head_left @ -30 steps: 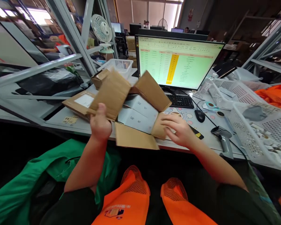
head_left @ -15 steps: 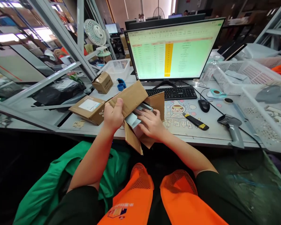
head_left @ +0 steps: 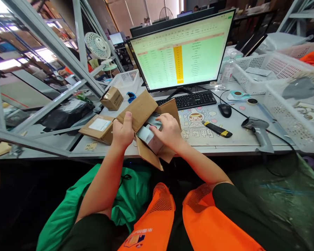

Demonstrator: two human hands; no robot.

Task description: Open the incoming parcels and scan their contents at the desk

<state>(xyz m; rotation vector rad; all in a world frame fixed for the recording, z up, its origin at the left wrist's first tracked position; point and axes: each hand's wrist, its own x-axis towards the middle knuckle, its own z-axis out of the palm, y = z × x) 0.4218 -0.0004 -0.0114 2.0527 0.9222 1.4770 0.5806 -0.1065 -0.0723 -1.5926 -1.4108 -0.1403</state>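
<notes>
My left hand (head_left: 123, 132) is closed on the left side of an open cardboard box (head_left: 141, 108), its thumb lying along the outside. The box is tilted above the front edge of the desk, flaps spread. Inside its opening shows a small pale box (head_left: 153, 139) with a light grey-blue top, partly covered by my right hand (head_left: 170, 130). The right fingers are bent over this small box, thumb at its top; their tips are partly hidden. To the left lies a flat cardboard box (head_left: 98, 129) with a white label.
A monitor (head_left: 178, 52) and keyboard (head_left: 188, 101) stand behind. Rightward are a utility knife (head_left: 217, 129), a mouse (head_left: 225, 110), a barcode scanner (head_left: 258, 132) and white plastic baskets (head_left: 290, 122). A small carton (head_left: 112, 98) stands at back left, near a metal frame (head_left: 60, 97).
My right hand has drawn slightly up and its fingers have curled more, uncovering more of the small box. My left hand keeps its hold. The camera view has shifted.
</notes>
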